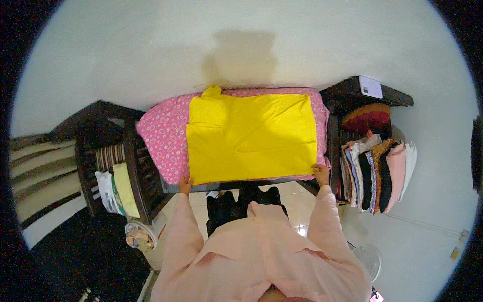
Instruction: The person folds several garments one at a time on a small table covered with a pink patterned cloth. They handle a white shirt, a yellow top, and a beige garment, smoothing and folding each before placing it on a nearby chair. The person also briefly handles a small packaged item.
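Note:
A yellow cloth garment (251, 137) lies spread, with slight wrinkles, over a pink patterned cloth (168, 132) that covers a table against the wall. A small part of the garment sticks up at its upper left. My left hand (185, 185) grips the near left corner of the yellow garment. At the near right corner, my right hand (321, 174) has its fingers on the edge, pinching it. The garment's near edge runs almost straight between both hands, along the table's front.
Folded clothes (373, 173) hang over a dark rack on the right, below a shelf bearing a phone (370, 87). More folded cloths (122, 188) hang on the left rack. A white bucket (141, 236) stands below it. A fan (368, 260) is at lower right.

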A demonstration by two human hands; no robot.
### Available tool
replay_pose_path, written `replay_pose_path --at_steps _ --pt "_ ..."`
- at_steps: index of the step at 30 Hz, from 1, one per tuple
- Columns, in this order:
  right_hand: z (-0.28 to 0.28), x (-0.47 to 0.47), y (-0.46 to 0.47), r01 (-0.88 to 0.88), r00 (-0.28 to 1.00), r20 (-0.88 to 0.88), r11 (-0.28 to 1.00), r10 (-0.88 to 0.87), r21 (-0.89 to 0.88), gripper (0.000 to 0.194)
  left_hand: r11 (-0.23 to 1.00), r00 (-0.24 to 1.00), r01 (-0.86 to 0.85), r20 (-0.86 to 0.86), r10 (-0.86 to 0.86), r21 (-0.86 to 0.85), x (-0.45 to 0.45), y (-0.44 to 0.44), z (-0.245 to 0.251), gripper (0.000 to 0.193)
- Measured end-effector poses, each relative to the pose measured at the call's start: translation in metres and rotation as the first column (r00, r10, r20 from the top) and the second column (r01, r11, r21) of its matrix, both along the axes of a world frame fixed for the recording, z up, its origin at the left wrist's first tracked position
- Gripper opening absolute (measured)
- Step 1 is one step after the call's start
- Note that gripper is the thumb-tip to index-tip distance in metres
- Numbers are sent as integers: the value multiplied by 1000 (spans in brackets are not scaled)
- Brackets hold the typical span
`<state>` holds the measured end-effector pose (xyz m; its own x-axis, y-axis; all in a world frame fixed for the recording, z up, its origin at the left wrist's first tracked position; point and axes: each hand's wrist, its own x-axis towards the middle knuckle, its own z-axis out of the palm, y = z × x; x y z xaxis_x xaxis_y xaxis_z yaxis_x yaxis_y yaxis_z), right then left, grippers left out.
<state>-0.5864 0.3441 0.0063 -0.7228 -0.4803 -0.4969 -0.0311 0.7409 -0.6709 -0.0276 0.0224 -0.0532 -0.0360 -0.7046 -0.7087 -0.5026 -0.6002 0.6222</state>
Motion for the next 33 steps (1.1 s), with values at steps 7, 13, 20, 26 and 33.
replay_pose_path --at_steps 7,13,20,26,33 --pt "66 -37 -156 -140 735 -654 984 178 110 20 801 962 216 264 -76 -558 -73 -98 -23 37" --pt "75 -93 -310 -304 614 -691 922 381 239 23 789 986 165 89 -140 -591 -201 -210 23 52" --pt "92 -117 -322 -403 705 -564 898 429 180 25 773 774 543 553 -309 -329 -288 -244 61 49" --pt "52 -181 -282 268 720 694 917 13 -296 14 812 994 61 110 4 -581 -227 -289 -18 39" --pt "47 -170 -286 227 929 365 874 -61 -430 12 767 969 -242 -195 155 -594 -236 -277 49 12"
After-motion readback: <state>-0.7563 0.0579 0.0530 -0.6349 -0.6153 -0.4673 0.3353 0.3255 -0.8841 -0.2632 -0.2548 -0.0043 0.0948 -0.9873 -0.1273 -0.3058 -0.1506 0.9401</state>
